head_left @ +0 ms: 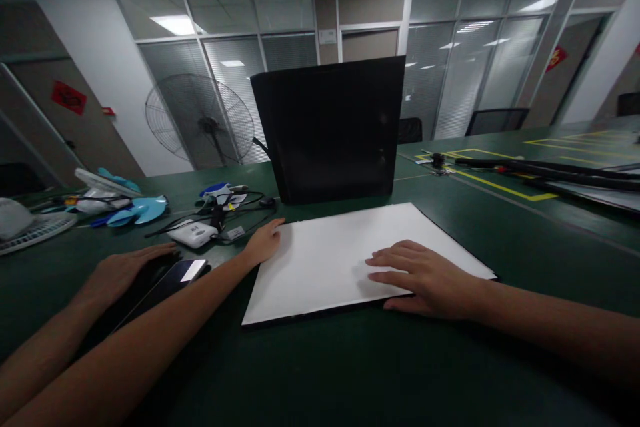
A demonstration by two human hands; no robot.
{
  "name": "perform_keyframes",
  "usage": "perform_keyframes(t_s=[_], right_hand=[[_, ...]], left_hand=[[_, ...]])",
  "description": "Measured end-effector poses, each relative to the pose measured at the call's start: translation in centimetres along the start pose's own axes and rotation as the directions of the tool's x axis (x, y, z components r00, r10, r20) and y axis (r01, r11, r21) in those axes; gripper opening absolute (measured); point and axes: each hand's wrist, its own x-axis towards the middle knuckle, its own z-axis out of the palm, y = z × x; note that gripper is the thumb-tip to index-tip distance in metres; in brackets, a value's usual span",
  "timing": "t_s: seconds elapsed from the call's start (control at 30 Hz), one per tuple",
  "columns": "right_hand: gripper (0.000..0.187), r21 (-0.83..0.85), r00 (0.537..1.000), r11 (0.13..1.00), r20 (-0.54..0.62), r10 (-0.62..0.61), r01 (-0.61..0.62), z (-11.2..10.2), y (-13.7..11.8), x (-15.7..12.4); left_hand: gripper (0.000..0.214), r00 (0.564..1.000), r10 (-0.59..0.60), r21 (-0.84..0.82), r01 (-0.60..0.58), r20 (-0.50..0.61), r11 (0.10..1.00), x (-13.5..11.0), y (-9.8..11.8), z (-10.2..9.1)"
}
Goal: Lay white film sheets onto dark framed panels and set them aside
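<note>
A flat white board [340, 260] with a thin dark edge lies on the green table in front of me. My left hand [265, 242] touches its far left corner, index finger and thumb apart; the other fingers are partly hidden. Over the right half of the board, my right hand [420, 278] is spread, palm down, its thumb by the near edge. Whether the fingertips touch the surface I cannot tell. Just behind the board stands a large black panel-like object [333, 133], upright, with a short cable-like piece at its left.
Another person's hand [120, 273] rests at the left beside a phone [173, 283]. Beyond are a white device [194, 233] with cables, light-blue fan blades [137, 211] and a white grille [40, 232]. Long black strips [560, 170] lie at the right.
</note>
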Motion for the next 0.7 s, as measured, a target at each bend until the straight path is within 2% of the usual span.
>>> perform_keyframes(t_s=[0.07, 0.17, 0.37, 0.5, 0.6, 0.7], right_hand=[[0.038, -0.134, 0.982, 0.983, -0.125, -0.140, 0.123, -0.2, -0.3, 0.0], [0.033, -0.269, 0.929, 0.932, -0.214, -0.302, 0.242, -1.0, -0.4, -0.1], [0.030, -0.419, 0.859, 0.862, -0.290, -0.423, 0.283, -2.8, 1.5, -0.8], [0.031, -0.462, 0.863, 0.851, -0.291, -0.412, 0.250, -3.8, 3.6, -1.8], [0.040, -0.473, 0.880, 0.874, -0.366, -0.304, 0.106, -4.9, 5.0, -2.6], [0.052, -0.466, 0.858, 0.884, -0.465, -0.217, -0.029, -5.5, 6.1, -3.0]], left_hand=[[0.057, 1.000, 0.001, 0.000, -0.001, 0.003, 1.000, 0.1, -0.2, 0.0], [0.055, 1.000, 0.021, -0.017, -0.021, 0.005, 1.000, 0.3, -0.5, -0.1], [0.057, 0.990, 0.136, -0.068, -0.133, 0.044, 0.989, 0.4, -0.2, -1.1], [0.059, 0.976, 0.200, -0.148, -0.185, 0.091, 0.972, -0.2, 0.8, -1.9], [0.057, 0.958, 0.250, -0.186, -0.222, 0.143, 0.957, -1.0, 2.0, -2.2], [0.061, 0.921, 0.341, -0.096, -0.329, 0.187, 0.940, -2.3, 3.3, -2.6]])
